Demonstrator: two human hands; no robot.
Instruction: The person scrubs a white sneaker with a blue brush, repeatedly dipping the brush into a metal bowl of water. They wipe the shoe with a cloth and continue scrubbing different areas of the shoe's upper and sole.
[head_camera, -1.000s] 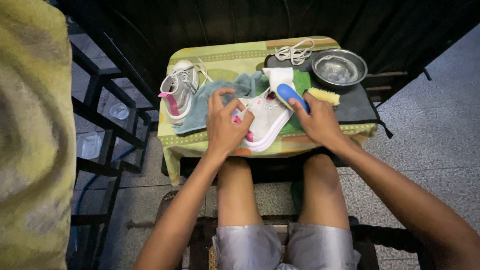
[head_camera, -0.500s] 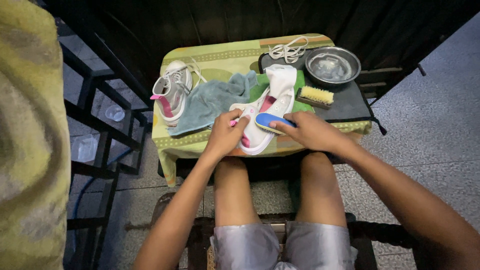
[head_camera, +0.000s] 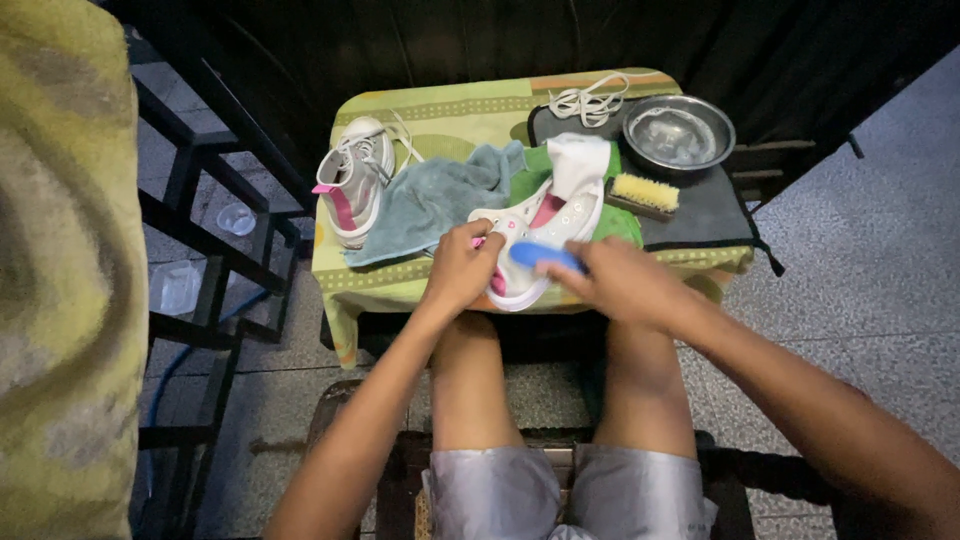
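A white high-top shoe (head_camera: 560, 215) with pink lining lies on a small table (head_camera: 470, 115) covered by a green cloth. My left hand (head_camera: 460, 265) grips the shoe at its toe end. My right hand (head_camera: 620, 285) holds a blue-handled brush (head_camera: 545, 257) against the shoe's front. Under the shoe lies a green cloth (head_camera: 620, 225).
A second white and pink shoe (head_camera: 352, 180) stands at the table's left, beside a grey-blue towel (head_camera: 435, 200). A yellow-bristled brush (head_camera: 643, 194), a metal bowl of water (head_camera: 678, 132) and white laces (head_camera: 588, 100) lie on a dark mat (head_camera: 710, 215). Black metal railing (head_camera: 215, 270) runs left.
My right hand has brought the blue brush from the shoe's upper right side down to its toe end. My left hand stays on the shoe.
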